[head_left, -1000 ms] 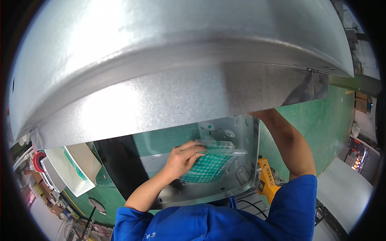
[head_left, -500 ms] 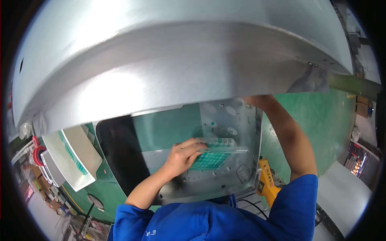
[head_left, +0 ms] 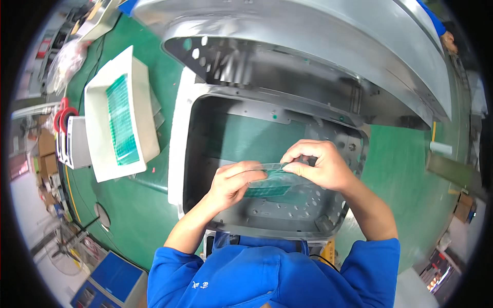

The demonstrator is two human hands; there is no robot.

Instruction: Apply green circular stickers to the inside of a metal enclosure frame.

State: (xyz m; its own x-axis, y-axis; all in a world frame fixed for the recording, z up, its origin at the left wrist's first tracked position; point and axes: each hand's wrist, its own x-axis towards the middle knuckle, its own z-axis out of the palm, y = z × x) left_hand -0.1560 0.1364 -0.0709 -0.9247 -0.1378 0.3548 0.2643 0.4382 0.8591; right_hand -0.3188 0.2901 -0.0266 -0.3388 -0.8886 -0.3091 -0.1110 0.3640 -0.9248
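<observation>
Both hands meet over the open grey metal housing (head_left: pixel 267 128): the left hand (head_left: pixel 233 182) and right hand (head_left: pixel 318 164) each pinch a clear bag (head_left: pixel 269 179), seemingly holding green parts. A white tray (head_left: pixel 138 102) sits far left on the green table (head_left: pixel 405 169).

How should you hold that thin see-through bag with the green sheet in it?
By its top edge, pinched from above at two spots. The thin clear bag with the green sheet is floppy and flat, so the left hand and right hand each grip one end of that edge, over the open grey metal box.
</observation>
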